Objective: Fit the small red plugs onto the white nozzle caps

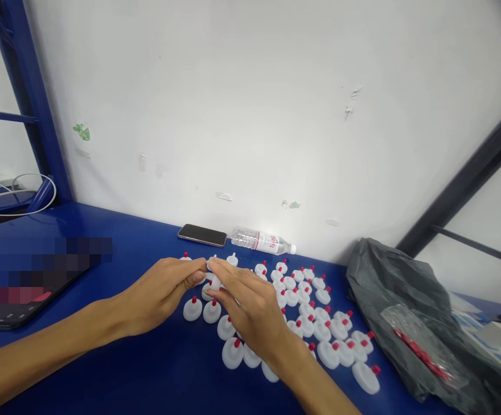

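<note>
My left hand [166,288] and my right hand [252,305] meet over the blue table, fingertips nearly touching. Between the fingers of my right hand is a small white plastic piece [216,283], partly covered. The fingers of my left hand are pinched together at its upper end; whether they grip that piece or something else is hidden. Around and beneath both hands stand several white round nozzle lids with red tips, such as one lid [192,309] near my left hand and another [233,353] below my right. A white lid without a red tip [232,259] is just behind.
A phone [202,234] and a clear water bottle [263,241] lie along the wall. At right, a dark plastic bag [373,276] carries a clear pouch of red tips [423,351]. A dark device [38,302], partly blurred out, is at left.
</note>
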Tool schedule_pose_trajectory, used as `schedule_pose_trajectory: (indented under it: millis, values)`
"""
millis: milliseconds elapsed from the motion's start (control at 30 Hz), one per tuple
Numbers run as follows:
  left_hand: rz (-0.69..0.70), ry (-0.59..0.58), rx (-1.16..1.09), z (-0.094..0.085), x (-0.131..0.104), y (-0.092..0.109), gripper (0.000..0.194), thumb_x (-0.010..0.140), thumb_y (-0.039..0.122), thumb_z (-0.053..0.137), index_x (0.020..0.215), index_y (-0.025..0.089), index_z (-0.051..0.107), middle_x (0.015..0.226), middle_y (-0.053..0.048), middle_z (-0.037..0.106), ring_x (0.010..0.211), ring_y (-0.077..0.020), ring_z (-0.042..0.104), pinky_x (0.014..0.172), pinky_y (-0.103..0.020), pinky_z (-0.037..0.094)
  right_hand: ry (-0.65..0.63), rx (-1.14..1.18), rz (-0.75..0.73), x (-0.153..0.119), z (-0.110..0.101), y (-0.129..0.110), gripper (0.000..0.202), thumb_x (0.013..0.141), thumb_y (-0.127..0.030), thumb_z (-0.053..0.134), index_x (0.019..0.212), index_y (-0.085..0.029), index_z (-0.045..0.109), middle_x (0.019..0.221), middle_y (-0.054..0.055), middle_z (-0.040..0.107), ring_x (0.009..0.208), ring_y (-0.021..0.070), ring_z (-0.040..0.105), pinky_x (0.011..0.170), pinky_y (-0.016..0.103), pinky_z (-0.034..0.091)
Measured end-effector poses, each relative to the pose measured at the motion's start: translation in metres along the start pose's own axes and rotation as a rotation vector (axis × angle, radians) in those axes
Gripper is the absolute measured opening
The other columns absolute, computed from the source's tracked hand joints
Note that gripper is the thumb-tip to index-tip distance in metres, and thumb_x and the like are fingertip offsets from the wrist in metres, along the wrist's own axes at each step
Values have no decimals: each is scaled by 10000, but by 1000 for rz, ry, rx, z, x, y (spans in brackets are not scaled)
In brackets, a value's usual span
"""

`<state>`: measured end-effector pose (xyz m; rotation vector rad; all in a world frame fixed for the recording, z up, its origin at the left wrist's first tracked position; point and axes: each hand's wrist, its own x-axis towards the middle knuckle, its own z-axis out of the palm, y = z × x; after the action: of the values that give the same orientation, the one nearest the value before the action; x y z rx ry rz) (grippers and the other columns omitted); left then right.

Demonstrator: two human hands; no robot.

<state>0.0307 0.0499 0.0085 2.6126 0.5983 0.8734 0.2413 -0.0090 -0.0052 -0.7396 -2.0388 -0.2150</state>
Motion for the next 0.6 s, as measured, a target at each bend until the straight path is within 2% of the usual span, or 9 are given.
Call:
schedule_pose_trajectory:
  millis: [167,367,600]
  values:
    - [-17,26,40,2,-4,0,291,1077,283,302,907,214,527,673,53,502,557,-121,418,588,-265,334,1,-35,-41,0,0,-2,652,1023,-128,581,1609,-259,327,1411,82,658,1302,180,628,1070,324,566]
    - [-46,-15,-8,-1,-4,0,356,1078,321,278,841,217,521,703,29,555,594,-131,476,610,-277,349,-30,-57,-74,2,-1,-6,659,1047,-138,535,1632,-262,258,1438,70,637,1325,179,609,1080,329,562]
    - [-88,15,18,-6,0,1,360,1075,350,307,818,220,523,697,23,554,614,-141,504,621,-268,372,-40,-79,17,10,1,-7,481,1066,-262,543,1535,-221,444,1414,66,658,1298,171,628,1095,316,526]
